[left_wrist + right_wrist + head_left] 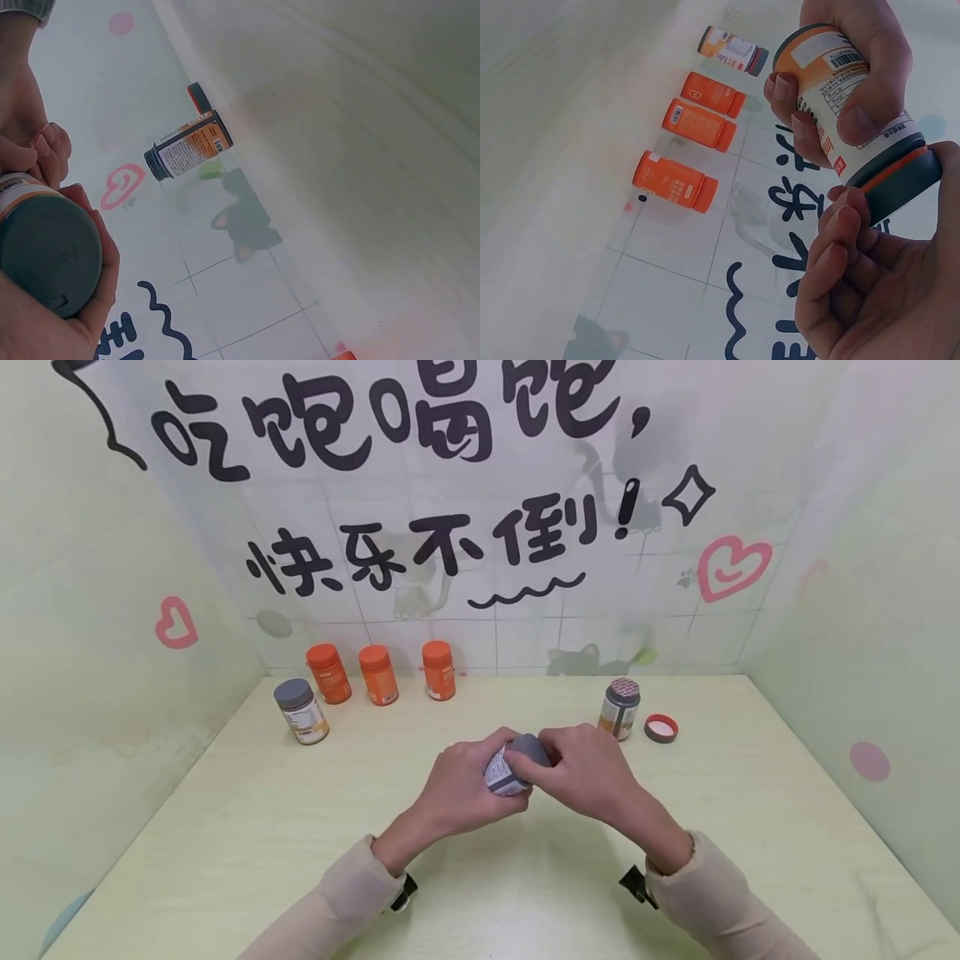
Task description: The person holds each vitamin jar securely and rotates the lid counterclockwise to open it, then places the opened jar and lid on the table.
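Above the middle of the table, my left hand (465, 781) grips the body of a supplement bottle (840, 97) with a white and orange label. The bottle is tilted, its dark grey base (51, 255) facing the left wrist camera. My right hand (592, 770) holds the bottle's grey cap (531, 748) between thumb and fingers. In the right wrist view an orange-red band (891, 166) shows between cap and bottle neck. At the back right stands a similar bottle (620, 710) without its cap, a pink patterned seal on its mouth. A loose cap (662, 728) lies beside it, pale inside up.
Three orange bottles (378, 677) with orange caps stand along the back left edge. Left of them is another grey-capped bottle (302, 712) with a white label. Printed sheeting (450, 627) walls the table at the back and both sides.
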Tool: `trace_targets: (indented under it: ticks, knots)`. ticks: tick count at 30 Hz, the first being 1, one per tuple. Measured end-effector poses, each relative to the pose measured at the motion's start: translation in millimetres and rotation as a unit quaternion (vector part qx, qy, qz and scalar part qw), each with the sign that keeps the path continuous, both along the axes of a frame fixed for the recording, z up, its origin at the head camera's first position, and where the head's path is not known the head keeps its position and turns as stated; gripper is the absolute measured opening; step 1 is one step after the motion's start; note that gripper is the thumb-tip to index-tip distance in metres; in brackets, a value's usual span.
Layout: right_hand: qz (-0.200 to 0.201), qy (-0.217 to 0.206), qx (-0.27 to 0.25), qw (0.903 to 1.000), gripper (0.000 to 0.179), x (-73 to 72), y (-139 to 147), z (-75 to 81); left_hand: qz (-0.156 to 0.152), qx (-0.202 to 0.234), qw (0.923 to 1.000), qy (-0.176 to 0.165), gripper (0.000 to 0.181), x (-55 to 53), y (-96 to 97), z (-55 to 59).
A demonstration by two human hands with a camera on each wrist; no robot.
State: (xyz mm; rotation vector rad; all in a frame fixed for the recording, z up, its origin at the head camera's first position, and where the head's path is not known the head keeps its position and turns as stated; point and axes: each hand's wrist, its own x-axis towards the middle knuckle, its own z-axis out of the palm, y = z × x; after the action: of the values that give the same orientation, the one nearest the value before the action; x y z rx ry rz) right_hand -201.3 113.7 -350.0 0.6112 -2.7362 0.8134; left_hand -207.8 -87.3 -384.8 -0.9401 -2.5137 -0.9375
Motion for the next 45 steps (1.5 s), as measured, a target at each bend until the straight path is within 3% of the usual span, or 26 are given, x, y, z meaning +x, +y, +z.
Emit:
trace_targets:
  ticks: [14,25,33,40,45]
  knots:
    - [0.046,-0.023,-0.031,0.9982,0.047,-3.4,3.4,-3.1,-0.017,-0.004,0.9998,0.009,0.041,0.1,-1.3,0.3]
    - [0.06,-0.022,-0.03,0.9975,0.046,-4.9,6.1,-3.5,-0.028,0.001,0.9996,0.0,0.038,-1.1,0.7,-0.9]
    - [0.094,0.003,-0.016,0.9954,0.035,-2.8,7.7,1.3,-0.063,0.045,0.9934,-0.085,0.036,-0.2,-0.4,-1.4]
    - [0.093,0.007,0.01,0.9956,0.035,-3.2,8.5,1.1,-0.038,0.016,0.9978,-0.052,0.038,1.0,-1.2,-1.5]
    - [0.055,0.001,0.012,0.9984,0.035,-0.8,8.6,0.6,-0.036,0.01,0.9989,-0.027,0.037,0.2,-0.8,-1.3]
